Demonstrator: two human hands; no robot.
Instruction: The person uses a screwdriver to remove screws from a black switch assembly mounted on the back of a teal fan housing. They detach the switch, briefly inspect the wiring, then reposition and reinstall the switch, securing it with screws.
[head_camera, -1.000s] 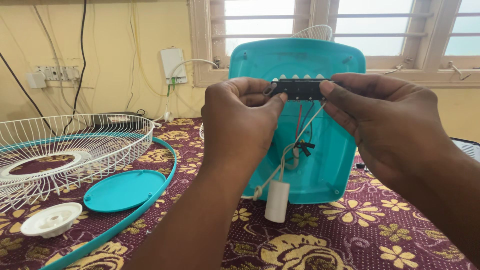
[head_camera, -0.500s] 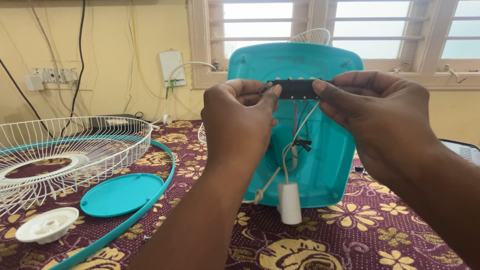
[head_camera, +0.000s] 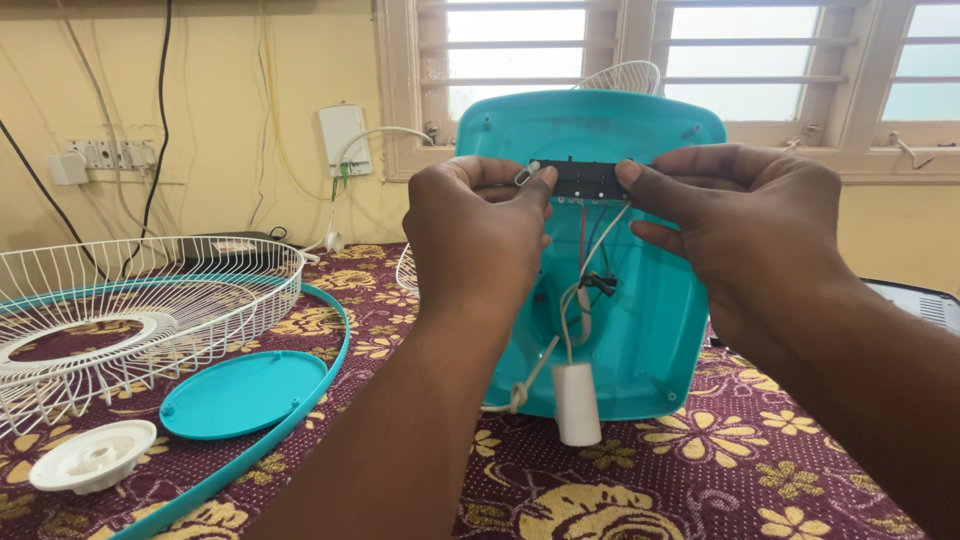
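Both hands, left hand (head_camera: 475, 235) and right hand (head_camera: 745, 225), pinch black switch block (head_camera: 585, 180) before teal housing (head_camera: 640, 330); block ends hidden by fingertips.

The one head camera is looking forward and slightly down from the person's own eye height. It is sitting very near the raised hands (head_camera: 610, 230), and it is facing across the table (head_camera: 800, 480) toward the wall and window (head_camera: 700, 60).

Grille (head_camera: 130, 300) left of fan base (head_camera: 640, 330).
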